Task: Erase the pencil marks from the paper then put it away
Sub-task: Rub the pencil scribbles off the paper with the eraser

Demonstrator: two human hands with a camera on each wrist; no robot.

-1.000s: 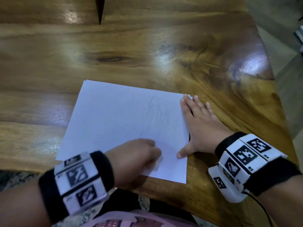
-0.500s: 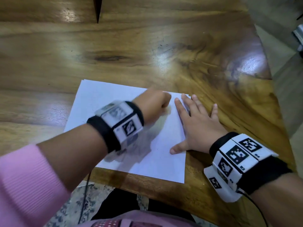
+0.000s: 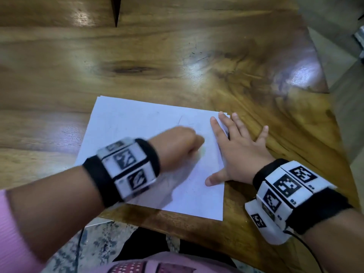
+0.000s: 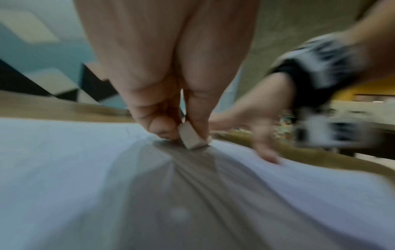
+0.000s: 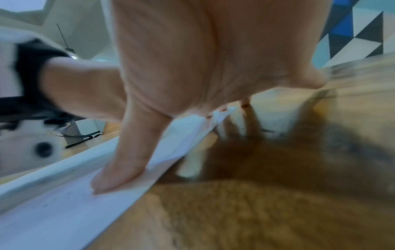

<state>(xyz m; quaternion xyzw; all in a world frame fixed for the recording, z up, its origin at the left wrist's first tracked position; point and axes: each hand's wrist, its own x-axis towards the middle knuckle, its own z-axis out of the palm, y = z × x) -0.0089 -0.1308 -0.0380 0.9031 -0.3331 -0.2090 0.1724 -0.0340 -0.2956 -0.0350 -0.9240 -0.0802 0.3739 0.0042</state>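
A white sheet of paper lies near the front edge of the wooden table, with faint pencil marks near its far right part. My left hand is curled and pinches a small white eraser, whose tip presses on the paper. My right hand lies flat with fingers spread on the sheet's right edge, thumb pressing the paper down. The left hand is motion-blurred.
The table's front edge runs just below the paper, with patterned floor beneath. The table's right corner drops off to a grey floor. A dark gap splits the tabletop at the far left.
My left hand went from the sheet's near part up to its far edge and has now come back toward the middle, rubbing with the eraser. The right hand's fingers spread a little wider.
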